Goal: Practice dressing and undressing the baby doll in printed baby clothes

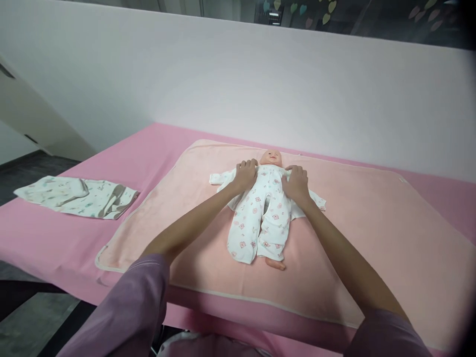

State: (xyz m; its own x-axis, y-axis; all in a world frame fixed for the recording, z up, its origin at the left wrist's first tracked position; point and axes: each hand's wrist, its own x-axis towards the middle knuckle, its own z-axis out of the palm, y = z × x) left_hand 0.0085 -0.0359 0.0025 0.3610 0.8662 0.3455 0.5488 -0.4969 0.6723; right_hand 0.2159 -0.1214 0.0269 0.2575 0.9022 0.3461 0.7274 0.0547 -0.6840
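Observation:
A baby doll (271, 157) lies on its back, its head toward the wall. It is dressed in white printed baby clothes (260, 213), with one bare foot showing below a trouser leg. The other foot is hidden. My left hand (245, 174) is closed on the clothes beside the doll's left-of-picture shoulder. On the opposite side my right hand (296, 181) grips the clothes near the other shoulder, fingers curled. White sleeves spread out past both my hands. What the fingertips pinch underneath is hidden.
Under the doll a peach blanket (201, 198) with a pale edge covers much of the pink bed surface (134, 144). A folded printed cloth (48, 191) lies at the left with a brush (114, 195) on it. A white wall (238, 84) stands behind.

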